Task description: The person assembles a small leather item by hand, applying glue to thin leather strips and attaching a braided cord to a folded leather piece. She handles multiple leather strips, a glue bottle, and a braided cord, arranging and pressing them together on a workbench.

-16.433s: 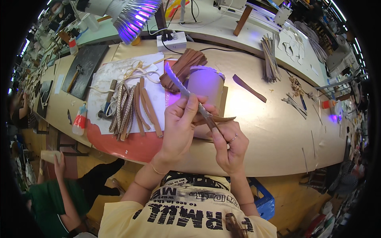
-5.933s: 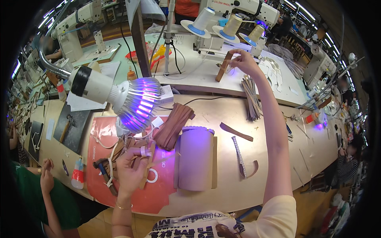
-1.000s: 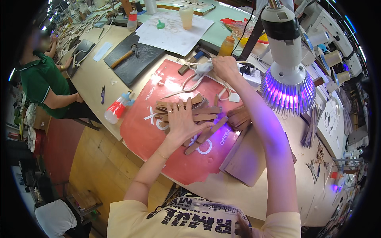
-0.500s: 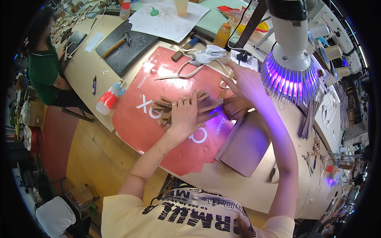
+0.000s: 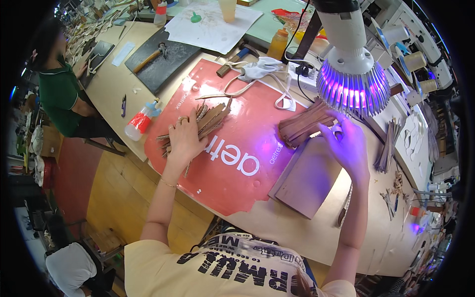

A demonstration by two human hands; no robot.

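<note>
My left hand (image 5: 187, 137) is closed over a loose bundle of thin brown strips (image 5: 213, 119) on the left part of a red sheet (image 5: 222, 190). Strip ends stick out on both sides of the fingers; the palm hides the middle. Beside a neater stack of brown strips (image 5: 303, 122), at the sheet's right edge, my right hand (image 5: 346, 143) has its fingers apart and lit purple. The fingertips are close to the stack's right end; whether they touch it I cannot tell. Below that stack lies a flat brown board (image 5: 309, 180).
A lamp (image 5: 352, 86) glowing purple hangs over the right hand. Behind the sheet are a white corded piece (image 5: 260, 69), a hammer (image 5: 232, 62) and an amber bottle (image 5: 278, 44). A red-labelled bottle (image 5: 140, 121) stands left. Another person (image 5: 62, 96) sits at the far left.
My left hand has moved left across the red sheet, and the strips under it went along. My right hand has come back from near the white cords to the right end of the stack.
</note>
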